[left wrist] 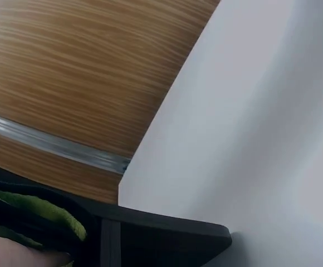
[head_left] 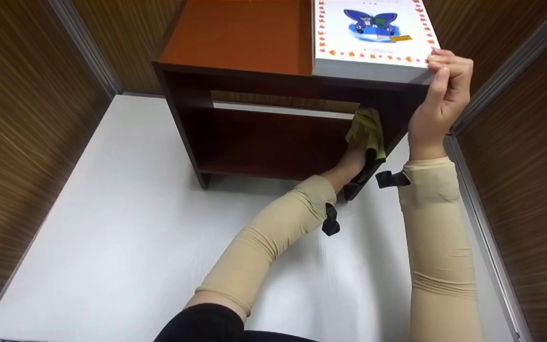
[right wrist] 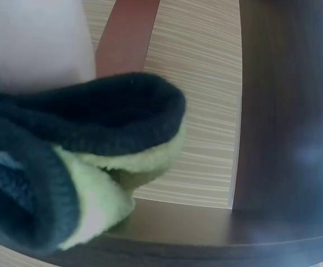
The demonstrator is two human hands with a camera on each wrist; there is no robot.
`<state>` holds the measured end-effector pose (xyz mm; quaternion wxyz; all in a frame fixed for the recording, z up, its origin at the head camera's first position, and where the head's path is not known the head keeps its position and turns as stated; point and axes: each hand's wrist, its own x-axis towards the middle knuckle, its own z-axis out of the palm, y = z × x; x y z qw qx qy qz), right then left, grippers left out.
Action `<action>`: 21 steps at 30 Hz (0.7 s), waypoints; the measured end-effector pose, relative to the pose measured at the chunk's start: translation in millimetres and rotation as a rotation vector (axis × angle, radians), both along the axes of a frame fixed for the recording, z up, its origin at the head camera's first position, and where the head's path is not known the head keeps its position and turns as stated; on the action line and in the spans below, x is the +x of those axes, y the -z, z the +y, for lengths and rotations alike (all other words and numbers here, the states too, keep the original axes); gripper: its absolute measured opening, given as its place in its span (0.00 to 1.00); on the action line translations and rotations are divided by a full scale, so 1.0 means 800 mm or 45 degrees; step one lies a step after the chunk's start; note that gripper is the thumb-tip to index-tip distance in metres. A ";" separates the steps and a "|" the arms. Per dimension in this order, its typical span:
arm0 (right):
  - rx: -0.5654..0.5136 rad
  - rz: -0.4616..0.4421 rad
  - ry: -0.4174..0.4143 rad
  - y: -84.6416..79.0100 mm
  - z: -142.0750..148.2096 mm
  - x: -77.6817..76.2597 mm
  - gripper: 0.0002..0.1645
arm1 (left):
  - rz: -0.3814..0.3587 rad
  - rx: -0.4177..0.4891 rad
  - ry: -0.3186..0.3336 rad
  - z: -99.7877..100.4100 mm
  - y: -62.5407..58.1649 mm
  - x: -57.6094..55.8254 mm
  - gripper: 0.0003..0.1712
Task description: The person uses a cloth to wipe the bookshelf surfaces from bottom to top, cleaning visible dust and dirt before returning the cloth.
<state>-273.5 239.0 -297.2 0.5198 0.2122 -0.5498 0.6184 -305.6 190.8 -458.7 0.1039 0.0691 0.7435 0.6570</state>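
Inside a dark red-brown shelf unit (head_left: 273,142), my left hand (head_left: 356,142) holds a green cloth (head_left: 372,126) with a dark edge against the inner right side panel. Folds of the cloth hide part of its fingers. In the left wrist view, a bit of the cloth (left wrist: 50,214) shows beside skin at the lower left. Up at the front right corner of the unit, my right hand (head_left: 444,95) grips the corner of a thick white book (head_left: 373,69) with a butterfly picture. The right wrist view shows the cloth (right wrist: 100,194) close up, bunched before the unit's opening.
The orange-brown top (head_left: 240,38) of the unit extends left of the book. White floor (head_left: 112,213) lies around its feet. Wood-grain walls (head_left: 26,118) with metal strips (head_left: 487,223) stand on both sides, the right one close to my right arm.
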 end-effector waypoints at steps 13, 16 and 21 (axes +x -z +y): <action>0.112 -0.113 -0.209 -0.007 0.026 0.003 0.15 | 0.334 0.075 -0.056 0.009 -0.037 0.026 0.30; 0.097 -0.150 -0.284 -0.007 0.032 0.003 0.16 | 0.336 0.076 -0.035 0.009 -0.060 0.028 0.30; 0.101 -0.176 -0.306 -0.006 0.036 0.002 0.18 | 0.330 0.083 0.028 0.008 -0.110 0.026 0.31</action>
